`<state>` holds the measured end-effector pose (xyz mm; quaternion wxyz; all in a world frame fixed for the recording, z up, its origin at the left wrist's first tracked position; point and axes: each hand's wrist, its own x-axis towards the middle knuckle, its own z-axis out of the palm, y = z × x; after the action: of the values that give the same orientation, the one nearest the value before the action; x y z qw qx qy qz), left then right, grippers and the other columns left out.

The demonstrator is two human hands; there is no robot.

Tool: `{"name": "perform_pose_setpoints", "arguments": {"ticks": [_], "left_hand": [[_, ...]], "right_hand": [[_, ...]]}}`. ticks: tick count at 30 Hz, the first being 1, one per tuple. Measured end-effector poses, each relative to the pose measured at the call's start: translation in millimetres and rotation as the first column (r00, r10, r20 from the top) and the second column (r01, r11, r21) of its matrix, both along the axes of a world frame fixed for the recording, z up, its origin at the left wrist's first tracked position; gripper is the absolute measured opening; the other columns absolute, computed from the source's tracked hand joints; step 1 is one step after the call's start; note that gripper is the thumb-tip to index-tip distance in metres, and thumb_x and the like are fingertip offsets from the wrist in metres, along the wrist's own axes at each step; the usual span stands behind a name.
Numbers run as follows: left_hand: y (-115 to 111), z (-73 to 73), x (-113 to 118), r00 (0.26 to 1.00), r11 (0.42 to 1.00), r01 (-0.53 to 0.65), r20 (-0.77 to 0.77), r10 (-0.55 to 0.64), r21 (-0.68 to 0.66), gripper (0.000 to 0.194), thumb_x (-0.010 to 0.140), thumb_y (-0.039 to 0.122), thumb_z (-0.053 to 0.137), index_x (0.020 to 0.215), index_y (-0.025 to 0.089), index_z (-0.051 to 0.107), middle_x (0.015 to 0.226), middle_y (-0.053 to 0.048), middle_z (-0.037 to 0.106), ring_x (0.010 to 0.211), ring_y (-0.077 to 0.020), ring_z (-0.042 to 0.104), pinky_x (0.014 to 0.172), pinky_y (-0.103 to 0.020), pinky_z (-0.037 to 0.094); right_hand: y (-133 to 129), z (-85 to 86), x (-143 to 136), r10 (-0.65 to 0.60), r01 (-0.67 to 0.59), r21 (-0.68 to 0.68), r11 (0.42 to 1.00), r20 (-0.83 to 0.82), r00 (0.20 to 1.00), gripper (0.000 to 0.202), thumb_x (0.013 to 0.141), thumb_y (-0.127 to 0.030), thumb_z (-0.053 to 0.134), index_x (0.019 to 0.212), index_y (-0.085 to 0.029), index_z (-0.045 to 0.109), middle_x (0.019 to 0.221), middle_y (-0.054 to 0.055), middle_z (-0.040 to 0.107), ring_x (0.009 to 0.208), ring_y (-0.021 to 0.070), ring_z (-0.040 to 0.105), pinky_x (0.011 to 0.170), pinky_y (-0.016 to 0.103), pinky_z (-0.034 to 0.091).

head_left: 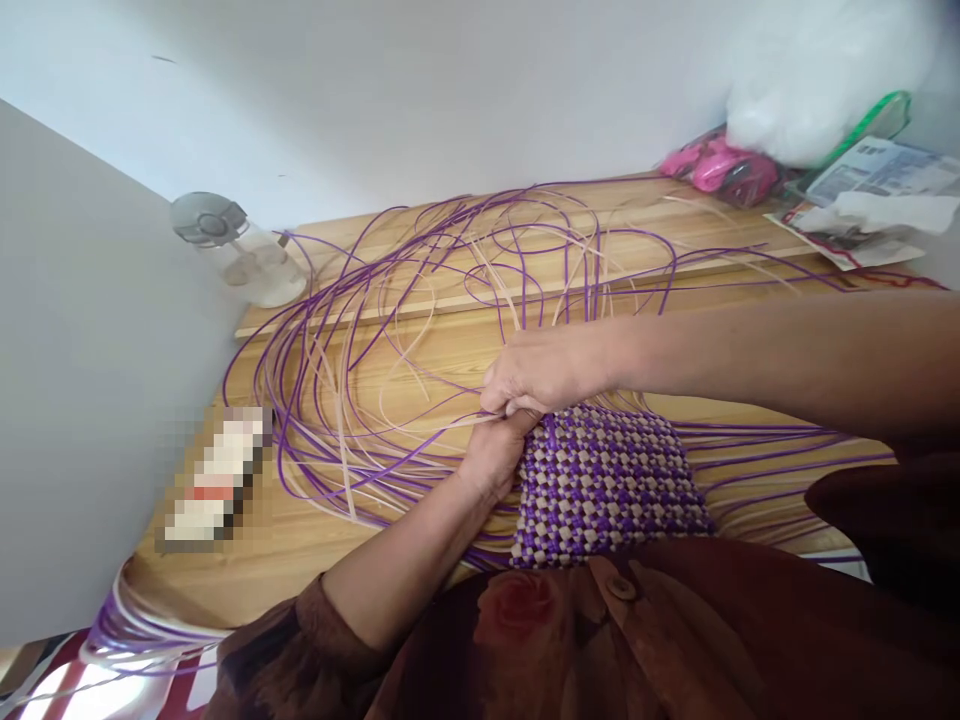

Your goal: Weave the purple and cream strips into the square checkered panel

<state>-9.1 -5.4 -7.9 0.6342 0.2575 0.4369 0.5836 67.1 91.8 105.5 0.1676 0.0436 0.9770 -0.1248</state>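
Note:
A woven panel [611, 485] of purple and beige strands lies on the wooden table against my body. At its far left corner my two hands meet. My left hand [499, 450] is closed at the panel's edge, its fingertips partly hidden under the other hand. Above it, my right hand [525, 378] is pinched on loose weaving strands [442, 432] that run out to the left. Long purple and beige ends spread from the panel to the left, the back and the right.
A clear bottle with a grey lid [244, 250] stands at the back left. A blurred-out box-like object [214, 475] lies at the left edge. Pink bundles in plastic [720, 168], a white plastic bag [795, 100] and papers [877, 190] sit at the back right. Strands hang over the left edge.

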Motion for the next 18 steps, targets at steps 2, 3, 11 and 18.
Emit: {"name": "perform_pose_setpoints", "arguments": {"ticks": [2,3,11,18], "left_hand": [[-0.3,2.2,-0.8,1.000,1.000,0.000,0.015,0.001,-0.031,0.022,0.064,0.022,0.082,0.084,0.019,0.074,0.096,-0.005,0.074,0.096,-0.0225,0.066,0.089,-0.033,0.047],[-0.6,3.7,-1.2,0.999,0.999,0.018,0.041,-0.016,-0.047,0.022,0.062,0.022,0.082,0.082,0.018,0.073,0.091,-0.004,0.074,0.090,-0.0210,0.066,0.085,-0.032,0.048],[-4.1,10.2,-0.4,0.979,0.981,0.136,0.169,-0.112,-0.140,0.029,0.059,0.033,0.085,0.063,0.016,0.061,0.060,0.002,0.059,0.055,-0.0100,0.051,0.058,-0.023,0.039],[-5.6,5.1,1.2,0.993,0.994,0.100,0.074,-0.097,-0.045,0.032,0.063,0.039,0.084,0.065,0.016,0.062,0.063,0.003,0.059,0.057,-0.0092,0.048,0.060,-0.023,0.038]], "right_hand": [[1.6,2.6,3.2,-0.067,0.066,-0.032,0.997,-0.050,0.996,0.012,0.087,-0.017,0.060,0.078,-0.017,0.066,0.070,-0.001,0.062,0.062,0.0096,0.046,0.057,0.026,0.024],[0.3,4.1,7.7,-0.122,0.119,-0.041,0.992,-0.101,0.987,0.014,0.089,-0.019,0.058,0.077,-0.017,0.065,0.068,-0.001,0.060,0.060,0.0094,0.045,0.056,0.026,0.024],[-58.8,-32.2,94.6,-0.397,0.458,-0.048,0.887,-0.584,0.708,0.028,0.089,-0.045,0.065,0.090,-0.017,0.072,0.089,0.006,0.070,0.085,0.0180,0.062,0.079,0.030,0.044],[-91.9,-70.2,86.5,-0.402,0.549,-0.105,0.829,-0.795,0.455,0.007,0.089,-0.018,0.061,0.083,-0.020,0.065,0.086,0.006,0.068,0.082,0.0182,0.058,0.081,0.035,0.047]]}}
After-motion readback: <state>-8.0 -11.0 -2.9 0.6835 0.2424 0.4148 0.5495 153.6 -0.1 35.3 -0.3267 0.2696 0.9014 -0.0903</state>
